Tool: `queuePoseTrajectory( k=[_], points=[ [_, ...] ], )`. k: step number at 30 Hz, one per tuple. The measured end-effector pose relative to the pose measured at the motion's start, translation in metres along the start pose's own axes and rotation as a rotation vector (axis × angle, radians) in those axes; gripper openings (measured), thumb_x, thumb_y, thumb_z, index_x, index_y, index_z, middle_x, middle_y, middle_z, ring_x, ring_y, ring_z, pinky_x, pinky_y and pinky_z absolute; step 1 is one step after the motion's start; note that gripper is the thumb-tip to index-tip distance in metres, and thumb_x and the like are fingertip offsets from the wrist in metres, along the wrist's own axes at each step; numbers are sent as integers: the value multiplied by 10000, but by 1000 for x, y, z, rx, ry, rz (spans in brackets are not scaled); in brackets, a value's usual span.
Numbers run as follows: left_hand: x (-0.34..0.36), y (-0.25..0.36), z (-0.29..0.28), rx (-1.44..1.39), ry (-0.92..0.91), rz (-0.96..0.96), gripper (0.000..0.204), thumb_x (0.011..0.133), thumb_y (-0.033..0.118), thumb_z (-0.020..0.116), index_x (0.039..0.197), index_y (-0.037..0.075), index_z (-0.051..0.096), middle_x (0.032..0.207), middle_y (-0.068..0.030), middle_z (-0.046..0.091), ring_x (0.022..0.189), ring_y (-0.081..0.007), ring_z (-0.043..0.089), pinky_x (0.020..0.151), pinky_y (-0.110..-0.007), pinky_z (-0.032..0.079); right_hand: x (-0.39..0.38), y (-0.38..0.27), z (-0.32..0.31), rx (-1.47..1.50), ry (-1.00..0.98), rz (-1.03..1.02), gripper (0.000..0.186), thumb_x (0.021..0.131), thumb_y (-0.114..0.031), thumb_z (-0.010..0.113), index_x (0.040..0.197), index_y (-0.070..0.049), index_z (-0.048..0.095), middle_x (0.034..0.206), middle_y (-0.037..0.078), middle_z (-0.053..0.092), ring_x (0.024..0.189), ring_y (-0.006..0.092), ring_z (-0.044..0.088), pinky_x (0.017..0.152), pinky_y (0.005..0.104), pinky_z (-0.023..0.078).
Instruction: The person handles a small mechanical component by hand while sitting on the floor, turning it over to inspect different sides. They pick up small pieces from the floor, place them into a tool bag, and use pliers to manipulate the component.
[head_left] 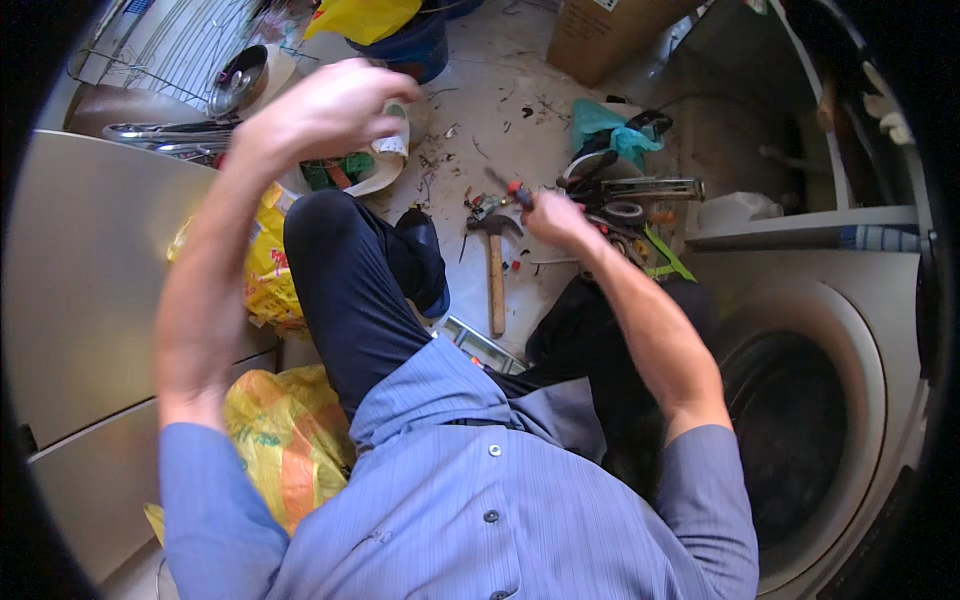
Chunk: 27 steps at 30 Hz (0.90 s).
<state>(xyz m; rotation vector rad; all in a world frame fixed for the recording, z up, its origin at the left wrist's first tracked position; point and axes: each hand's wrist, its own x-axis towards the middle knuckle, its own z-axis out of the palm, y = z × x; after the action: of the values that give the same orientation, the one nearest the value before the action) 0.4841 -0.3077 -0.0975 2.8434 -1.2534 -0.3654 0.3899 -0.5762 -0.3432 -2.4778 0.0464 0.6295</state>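
My left hand (345, 108) is raised over a white container (385, 165) with green and red bits in it. The hand is smeared by motion; its thumb and forefinger look apart, and nothing shows between them. My right hand (562, 220) is closed around a screwdriver (520, 194) with a red and dark handle, its blurred tip aimed up and left. Just below that tip, a small heap of metal and circuit pieces (487, 204) lies on the floor. Beside the heap is a claw hammer (496, 270) with a wooden handle, its head toward the far side.
Tools and a teal bag (615, 132) clutter the floor on the right, near a front-loading washing machine (800, 400). Yellow bags (285, 430) stand by my left leg beside a pale cabinet (110, 270). Farther off are a blue bucket (415, 52) and cardboard box (610, 40).
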Motion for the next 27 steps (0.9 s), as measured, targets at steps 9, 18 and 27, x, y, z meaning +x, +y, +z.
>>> queuePoseTrajectory(
  k=[9, 18, 27],
  points=[
    [92, -24, 110, -359, -79, -113, 426, 854, 235, 695, 1228, 40, 636, 1071, -231, 691, 1013, -386, 666, 899, -431, 533, 2, 53, 225, -59, -104, 294, 423, 879, -285, 551, 1162, 29, 531, 1009, 310, 662, 911, 495, 659, 838, 559, 523],
    [61, -58, 97, -382, 51, -70, 380, 823, 179, 698, 1167, 34, 624, 1009, -195, 669, 929, -396, 650, 816, -453, 536, 91, 54, 185, 62, 238, 181, 492, 883, -394, 652, 1132, 24, 577, 1072, 290, 611, 979, 466, 609, 881, 507, 503],
    [60, -75, 108, -391, 19, -93, 388, 812, 168, 710, 1166, 38, 615, 987, -186, 658, 920, -397, 644, 796, -464, 530, 188, 92, 206, 242, 305, 307, 422, 797, -215, 721, 1089, 80, 645, 948, 230, 701, 834, 356, 673, 779, 421, 529]
  ],
)
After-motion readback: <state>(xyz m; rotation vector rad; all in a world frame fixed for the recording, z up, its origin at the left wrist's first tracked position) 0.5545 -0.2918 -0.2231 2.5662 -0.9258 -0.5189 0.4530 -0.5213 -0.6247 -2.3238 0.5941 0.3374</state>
